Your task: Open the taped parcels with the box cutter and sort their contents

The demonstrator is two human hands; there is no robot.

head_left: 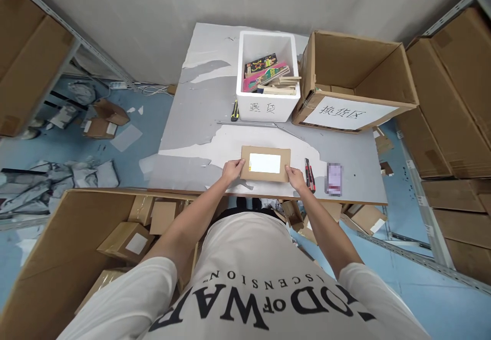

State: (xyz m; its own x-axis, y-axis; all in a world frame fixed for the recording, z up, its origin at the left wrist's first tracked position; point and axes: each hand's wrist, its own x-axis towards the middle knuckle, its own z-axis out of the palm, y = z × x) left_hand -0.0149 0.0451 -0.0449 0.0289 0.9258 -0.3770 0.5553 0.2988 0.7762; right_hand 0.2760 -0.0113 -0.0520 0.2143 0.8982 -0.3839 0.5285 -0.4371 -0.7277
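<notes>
A small flat cardboard box (265,176) with a white label (264,163) on its upper face is held at both ends, over the front part of the table. My left hand (232,170) grips its left edge, thumb on top. At the opposite edge, my right hand (294,177) closes on the right side in the same way. Just right of that hand lies a red and black box cutter (310,175). Beyond it is a phone-like item (334,179), its surface blurred out.
On the torn-surfaced table (180,125) stand a white foam box (245,106) with several books and a large open carton (406,84). A yellow and black cutter (235,111) lies by the foam box. A big carton (38,248) holding parcels stands at front left; shelving (433,238) flanks the right.
</notes>
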